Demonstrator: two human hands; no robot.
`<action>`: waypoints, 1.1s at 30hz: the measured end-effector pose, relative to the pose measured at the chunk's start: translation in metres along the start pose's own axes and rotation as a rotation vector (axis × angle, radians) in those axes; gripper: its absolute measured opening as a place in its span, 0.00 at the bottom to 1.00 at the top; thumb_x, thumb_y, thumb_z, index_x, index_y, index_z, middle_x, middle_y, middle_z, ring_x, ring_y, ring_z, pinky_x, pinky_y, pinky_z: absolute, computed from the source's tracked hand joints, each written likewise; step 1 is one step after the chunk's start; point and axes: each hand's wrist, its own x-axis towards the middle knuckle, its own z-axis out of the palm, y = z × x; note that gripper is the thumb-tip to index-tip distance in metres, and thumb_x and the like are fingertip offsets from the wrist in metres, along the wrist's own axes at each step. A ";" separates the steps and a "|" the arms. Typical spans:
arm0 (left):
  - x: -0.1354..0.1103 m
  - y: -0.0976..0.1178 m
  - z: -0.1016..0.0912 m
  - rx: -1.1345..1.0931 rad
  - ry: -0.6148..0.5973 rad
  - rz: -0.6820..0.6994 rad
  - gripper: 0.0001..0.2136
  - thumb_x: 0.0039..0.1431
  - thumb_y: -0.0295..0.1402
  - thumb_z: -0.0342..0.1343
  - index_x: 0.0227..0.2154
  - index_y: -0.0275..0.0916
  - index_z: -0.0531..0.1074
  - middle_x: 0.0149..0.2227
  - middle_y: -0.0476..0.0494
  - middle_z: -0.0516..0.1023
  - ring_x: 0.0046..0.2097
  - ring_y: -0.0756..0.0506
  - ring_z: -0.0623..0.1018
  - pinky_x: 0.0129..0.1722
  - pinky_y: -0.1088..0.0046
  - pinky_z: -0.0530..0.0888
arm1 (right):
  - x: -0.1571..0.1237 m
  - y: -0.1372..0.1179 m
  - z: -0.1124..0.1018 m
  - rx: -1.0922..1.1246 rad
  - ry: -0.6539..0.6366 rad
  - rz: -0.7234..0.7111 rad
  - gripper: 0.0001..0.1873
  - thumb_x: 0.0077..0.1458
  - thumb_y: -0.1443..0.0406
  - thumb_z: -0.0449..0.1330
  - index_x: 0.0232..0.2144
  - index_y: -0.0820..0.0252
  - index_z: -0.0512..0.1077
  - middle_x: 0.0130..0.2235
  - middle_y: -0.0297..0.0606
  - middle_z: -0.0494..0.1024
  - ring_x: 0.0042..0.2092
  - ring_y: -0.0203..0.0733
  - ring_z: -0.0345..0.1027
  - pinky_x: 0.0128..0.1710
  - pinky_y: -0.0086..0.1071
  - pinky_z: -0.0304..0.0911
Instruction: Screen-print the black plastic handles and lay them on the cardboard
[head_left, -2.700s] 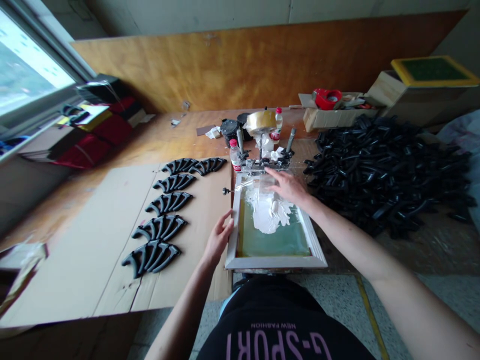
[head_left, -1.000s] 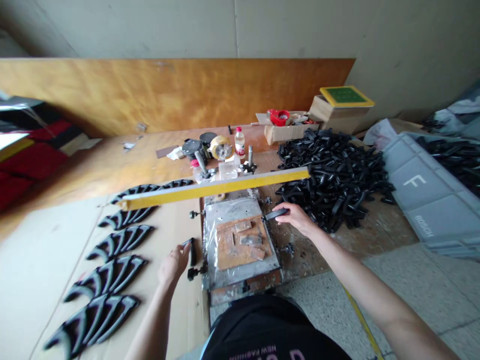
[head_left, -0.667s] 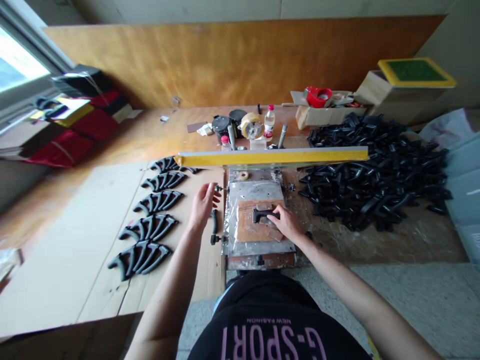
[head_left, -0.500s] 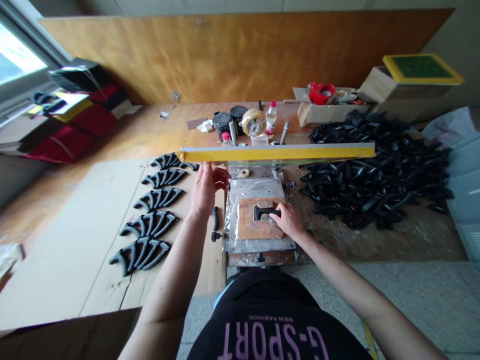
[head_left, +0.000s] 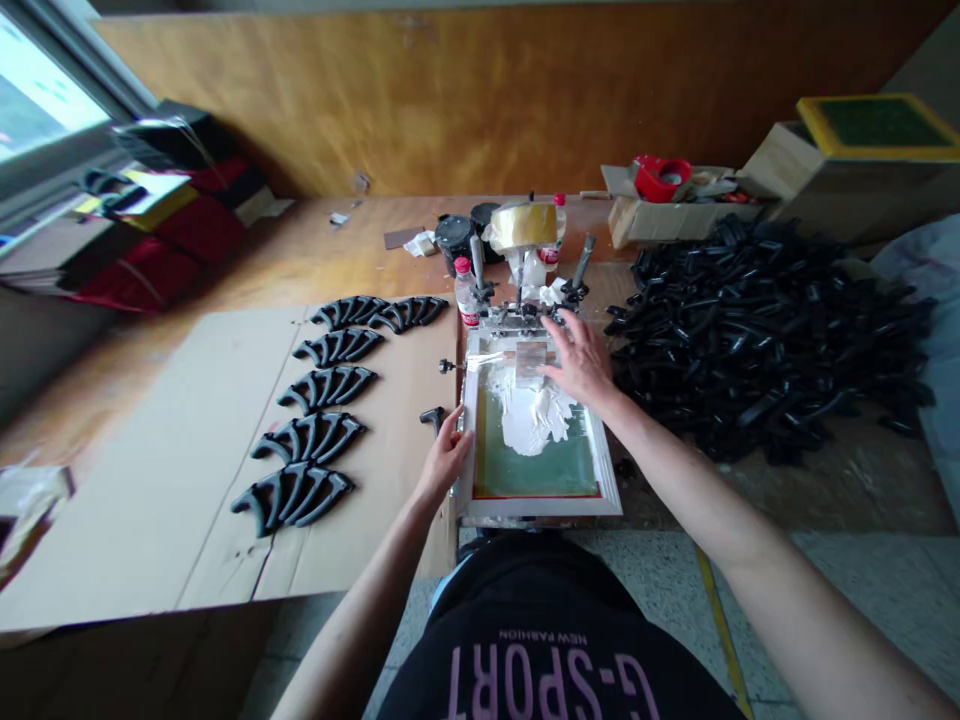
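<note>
White ink lies heaped on the green mesh (head_left: 529,420) of a silk-screen frame (head_left: 540,508), both hands at the frame.

Left hand (head_left: 446,460) rests open against the frame's left rail, its grip empty; right hand (head_left: 579,362) spreads open, fingers on a clear plastic strip (head_left: 531,360) at the mesh's far end. Steady, even pressure should keep the screen from shifting. At 12 o'clock stand black tins (head_left: 454,240), contents hidden, and a red-capped bottle (head_left: 466,295).

shirt (head_left: 551,665): black | print: pink "g-sport", "new fashion" | forearms (head_left: 675,460): bare
</note>
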 end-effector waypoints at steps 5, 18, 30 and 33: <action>0.014 -0.019 0.004 0.053 0.034 -0.019 0.31 0.52 0.42 0.59 0.59 0.40 0.65 0.26 0.53 0.69 0.25 0.52 0.67 0.25 0.77 0.63 | -0.019 -0.030 0.026 -0.002 -0.391 -0.092 0.08 0.56 0.69 0.60 0.40 0.60 0.73 0.40 0.42 0.76 0.43 0.45 0.68 0.43 0.35 0.61; 0.014 -0.023 0.002 -0.005 0.018 -0.029 0.32 0.52 0.45 0.59 0.59 0.37 0.64 0.30 0.49 0.74 0.28 0.50 0.71 0.27 0.76 0.66 | -0.077 -0.033 0.007 0.103 -0.377 -0.368 0.15 0.57 0.75 0.51 0.38 0.59 0.76 0.39 0.40 0.77 0.43 0.44 0.67 0.41 0.33 0.60; -0.003 0.035 -0.011 -0.025 -0.036 -0.008 0.32 0.54 0.52 0.56 0.59 0.40 0.64 0.25 0.52 0.72 0.21 0.53 0.67 0.19 0.78 0.60 | 0.009 -0.016 -0.011 0.150 -0.191 -0.038 0.31 0.55 0.62 0.64 0.60 0.49 0.63 0.47 0.37 0.77 0.42 0.43 0.72 0.42 0.34 0.66; -0.006 0.080 -0.013 -0.140 -0.016 0.056 0.28 0.59 0.57 0.47 0.48 0.39 0.73 0.25 0.49 0.74 0.21 0.52 0.69 0.19 0.77 0.62 | 0.022 0.037 -0.023 0.177 -0.040 0.212 0.25 0.60 0.58 0.57 0.58 0.55 0.65 0.42 0.40 0.78 0.37 0.42 0.72 0.40 0.35 0.65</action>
